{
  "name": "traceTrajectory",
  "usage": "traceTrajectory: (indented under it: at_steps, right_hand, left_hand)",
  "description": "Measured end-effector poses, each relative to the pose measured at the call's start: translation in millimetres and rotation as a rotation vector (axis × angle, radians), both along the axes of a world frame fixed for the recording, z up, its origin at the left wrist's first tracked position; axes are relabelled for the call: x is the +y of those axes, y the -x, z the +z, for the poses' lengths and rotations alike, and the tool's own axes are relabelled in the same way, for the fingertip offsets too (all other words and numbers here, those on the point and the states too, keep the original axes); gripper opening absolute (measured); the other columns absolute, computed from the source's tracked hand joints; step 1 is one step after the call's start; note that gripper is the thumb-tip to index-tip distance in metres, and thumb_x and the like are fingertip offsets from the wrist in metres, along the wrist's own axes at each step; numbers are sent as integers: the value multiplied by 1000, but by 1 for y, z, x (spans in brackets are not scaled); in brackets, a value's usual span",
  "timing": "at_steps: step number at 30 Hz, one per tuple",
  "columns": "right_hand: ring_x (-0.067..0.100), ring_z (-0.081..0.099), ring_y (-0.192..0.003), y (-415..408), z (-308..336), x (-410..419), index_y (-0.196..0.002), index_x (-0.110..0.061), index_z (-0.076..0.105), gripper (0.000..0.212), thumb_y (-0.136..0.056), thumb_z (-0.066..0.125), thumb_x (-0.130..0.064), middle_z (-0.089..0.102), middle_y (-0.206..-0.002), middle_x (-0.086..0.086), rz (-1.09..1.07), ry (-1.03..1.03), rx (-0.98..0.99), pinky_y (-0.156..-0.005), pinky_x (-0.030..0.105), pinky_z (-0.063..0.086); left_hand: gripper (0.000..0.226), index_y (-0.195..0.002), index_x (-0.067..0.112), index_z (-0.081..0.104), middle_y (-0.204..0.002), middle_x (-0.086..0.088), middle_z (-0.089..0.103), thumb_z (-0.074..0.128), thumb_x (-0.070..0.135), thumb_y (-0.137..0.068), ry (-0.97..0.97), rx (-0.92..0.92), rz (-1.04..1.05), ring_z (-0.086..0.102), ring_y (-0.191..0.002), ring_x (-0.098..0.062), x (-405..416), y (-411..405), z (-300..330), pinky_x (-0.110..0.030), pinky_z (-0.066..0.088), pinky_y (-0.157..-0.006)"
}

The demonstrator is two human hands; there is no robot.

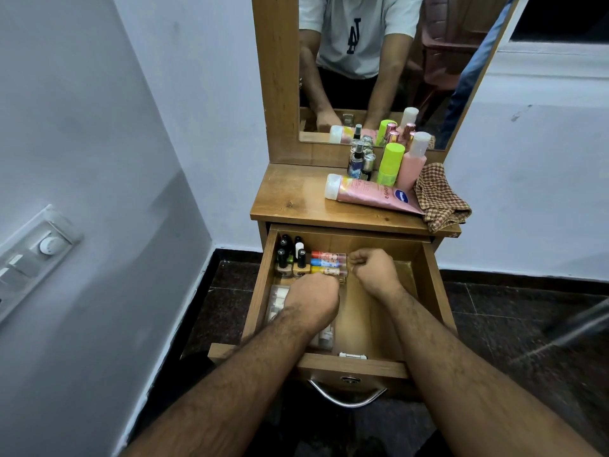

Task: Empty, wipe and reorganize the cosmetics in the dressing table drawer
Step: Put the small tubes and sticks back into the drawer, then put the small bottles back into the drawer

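Head view: the wooden drawer [428, 291] stands pulled fully out at lower centre of the frame, its right half showing bare laminate floor. At its upper left corner, upright nail polish bottles [291, 258] stand packed in rows, and capped lip balm tubes [329, 262] in red, blue and yellow lie stacked side by side just right of them; this tight grouping suggests the reorganizing stage. The left hand [313, 296] is curled knuckles-up at the near end of the tubes; whether it grips anything cannot be told. The right hand [374, 270] curls its fingertips at the tubes' right ends, apparently aligning them; a firm grip cannot be confirmed. Clear plastic packets [276, 303] lie along the left wall. On the tabletop [290, 196], upper centre, a glossy pink tube [369, 192] lies flat, cylindrical bottles [390, 163] stand upright, and a checked woven cloth [440, 196] sits crumpled at the right edge.
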State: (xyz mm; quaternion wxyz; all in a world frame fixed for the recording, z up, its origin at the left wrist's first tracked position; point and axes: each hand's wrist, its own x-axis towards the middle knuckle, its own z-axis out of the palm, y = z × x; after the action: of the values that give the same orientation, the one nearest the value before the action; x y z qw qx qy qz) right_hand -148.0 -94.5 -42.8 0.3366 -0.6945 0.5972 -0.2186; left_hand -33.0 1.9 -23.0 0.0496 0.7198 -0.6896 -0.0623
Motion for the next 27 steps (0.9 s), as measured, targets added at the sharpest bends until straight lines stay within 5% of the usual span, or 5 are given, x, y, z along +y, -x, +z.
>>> traceTrajectory:
  at_steps: [6,12,18,27]
  right_hand:
    - [24,72,-79,5,2,4,-67,-21,64,31,-83,63,5,72,-79,6,-54,-88,-48,-72,42,62]
    - [17,70,-68,3,5,7,-84,-2,66,13,-82,67,10,72,-85,14,-71,-217,-107,-54,25,58]
    - [16,71,-70,3,6,8,-79,-8,64,17,-83,67,8,72,-85,12,-67,-228,-114,-53,23,56]
    - [12,69,-74,19,34,15,-77,-17,69,12,-84,73,-8,71,-77,-2,-20,-24,-34,-72,32,60]
  left_hand:
    - [22,-104,11,66,-96,-6,68,45,17,-100,-14,-9,3,63,-85,-21,0,-1,1,-32,48,-69]
    - [20,-105,11,65,-96,-6,67,47,17,-100,-38,-36,-17,53,-76,-17,0,0,1,-31,47,-68]
    - [18,-105,12,65,-98,-6,67,49,17,-99,-48,-8,-21,62,-86,-20,1,0,2,-33,52,-73]
    - [19,-106,22,68,-105,0,69,51,20,-96,144,173,-12,66,-95,-19,5,-6,26,-31,51,-79]
